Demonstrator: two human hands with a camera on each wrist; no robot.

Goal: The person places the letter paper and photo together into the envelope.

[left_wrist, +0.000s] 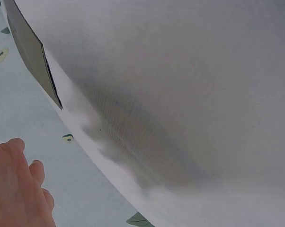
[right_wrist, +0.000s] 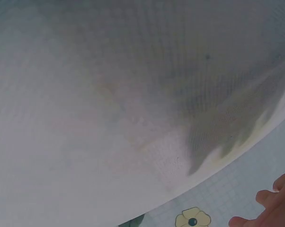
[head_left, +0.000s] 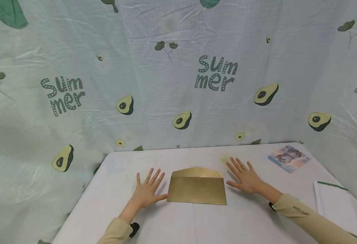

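Both hands flat, fingers spread: left hand (head_left: 146,193), right hand (head_left: 246,178) flank gold envelope (head_left: 197,189); backdrop (head_left: 178,67) reads "Summer".

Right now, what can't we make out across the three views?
- Envelope: head view shows no contents; left wrist view cuts it at the frame edge.
- Card: picture too small and blurred, head view.
- Folded cloth: cut by the right edge, head view.
- Left hand, right hand: wrist views catch only fingertips at frame edges.
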